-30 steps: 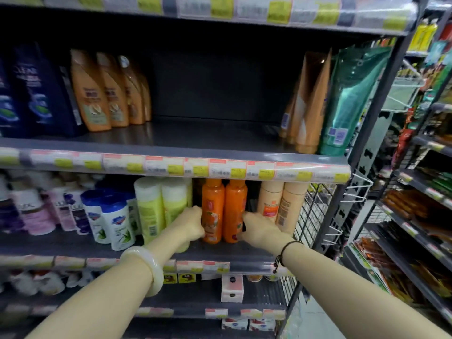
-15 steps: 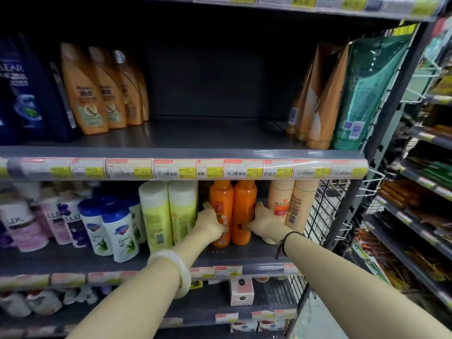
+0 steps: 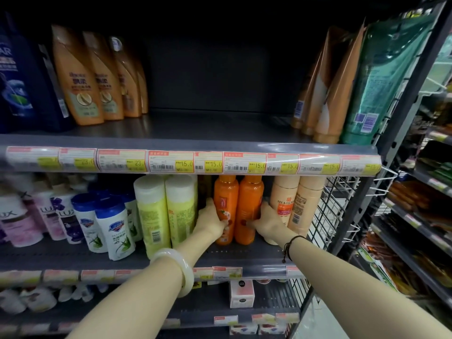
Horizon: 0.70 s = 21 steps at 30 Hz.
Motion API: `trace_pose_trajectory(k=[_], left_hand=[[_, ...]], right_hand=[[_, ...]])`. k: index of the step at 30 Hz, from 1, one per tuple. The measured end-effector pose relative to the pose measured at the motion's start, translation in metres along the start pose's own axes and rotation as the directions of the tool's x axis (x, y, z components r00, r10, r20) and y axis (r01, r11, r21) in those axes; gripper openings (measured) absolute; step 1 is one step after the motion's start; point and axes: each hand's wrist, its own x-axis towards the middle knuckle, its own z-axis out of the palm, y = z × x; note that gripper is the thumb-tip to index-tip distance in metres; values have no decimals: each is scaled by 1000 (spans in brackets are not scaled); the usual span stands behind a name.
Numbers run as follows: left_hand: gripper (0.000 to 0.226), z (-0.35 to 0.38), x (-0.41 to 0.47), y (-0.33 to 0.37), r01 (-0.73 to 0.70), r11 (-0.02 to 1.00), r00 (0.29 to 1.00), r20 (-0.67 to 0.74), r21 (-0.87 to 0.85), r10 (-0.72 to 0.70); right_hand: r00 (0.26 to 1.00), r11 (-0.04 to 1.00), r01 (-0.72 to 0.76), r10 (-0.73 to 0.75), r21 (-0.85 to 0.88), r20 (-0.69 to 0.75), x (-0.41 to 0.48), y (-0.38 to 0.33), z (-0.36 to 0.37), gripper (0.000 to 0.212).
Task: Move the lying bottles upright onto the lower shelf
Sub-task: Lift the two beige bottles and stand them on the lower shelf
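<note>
At centre frame, two orange bottles stand upright and touching on the lower shelf (image 3: 232, 258), set back from its front edge. The left hand (image 3: 211, 222) wraps the left orange bottle (image 3: 226, 194); the right hand (image 3: 266, 221) wraps the right orange bottle (image 3: 250, 199). The hands are apart, one per bottle. Yellow-green bottles (image 3: 151, 211) crowd the left side and peach Bee & Flower bottles (image 3: 285, 201) the right. The price-tag strip (image 3: 195, 162) hides the orange caps. Bare shelf lies in front.
</note>
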Motion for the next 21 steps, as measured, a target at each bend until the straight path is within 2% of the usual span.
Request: trace_pose_trajectory(k=[4,7,10,15,18,21], left_hand=[[64,-4,0,-1,9,1000,999,43,0,-9],[65,-6,-1,3,24,999,996,85,41,-28],[55,-13,-2,9,7,994,993,118,109,-20],[41,-26,-10,14,7,965,968,240,263,-72],[43,-39,-21,12,-14,925,919,369,379,-138],[47,-59,-31,5,-14,894,884,423,447,-198]], right_hand=[[999,998,-31,33,-58,34,0,-3,-1,77],[998,974,-45,54,-221,34,-4,-9,-4,57],[994,933,-33,68,-358,85,-9,-16,-10,38],[956,818,98,81,-566,282,-23,-30,-14,32],[919,807,189,55,-559,390,-33,-41,-6,22],[898,792,261,10,-552,440,-41,-56,4,32]])
